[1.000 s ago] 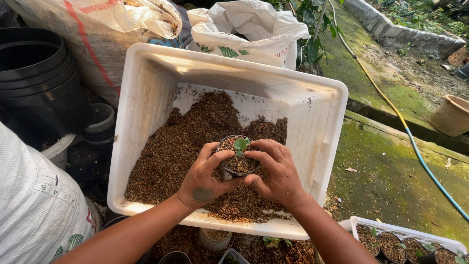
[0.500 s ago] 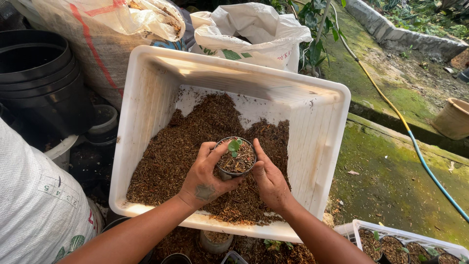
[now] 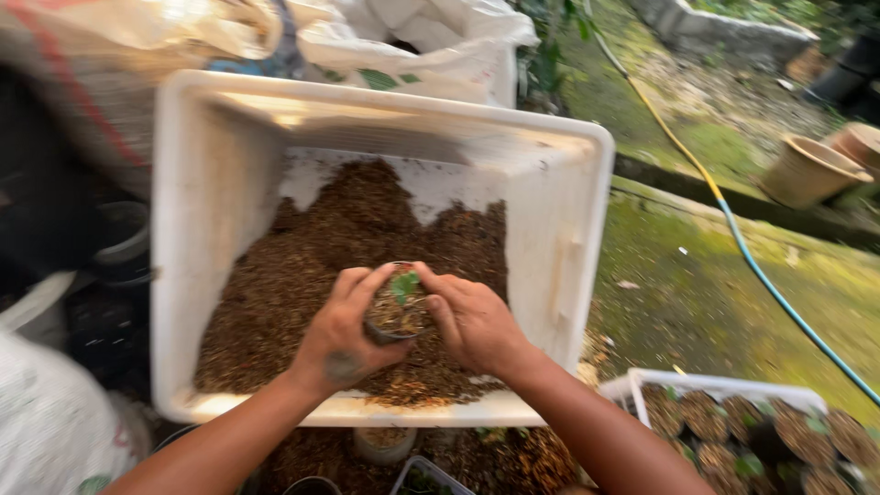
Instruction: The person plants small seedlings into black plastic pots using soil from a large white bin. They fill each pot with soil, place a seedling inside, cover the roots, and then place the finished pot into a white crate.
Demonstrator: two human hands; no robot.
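I hold a small pot [image 3: 396, 313] upright, seedling [image 3: 403, 284] pointing up, both hands' grip closed round it: left hand [image 3: 344, 335], right hand [image 3: 472, 321], above brown soil [image 3: 302, 275] in a white tub [image 3: 220, 165]; seedling tray [image 3: 733, 385] to the right.

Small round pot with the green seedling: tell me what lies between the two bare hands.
In the head view, the small round pot sits between the left hand and right hand, both touching it, above the white plastic tub.

light: soft daylight – glare on white tub [image 3: 229, 101] rim | focus: motion blur throughout – edges smeared
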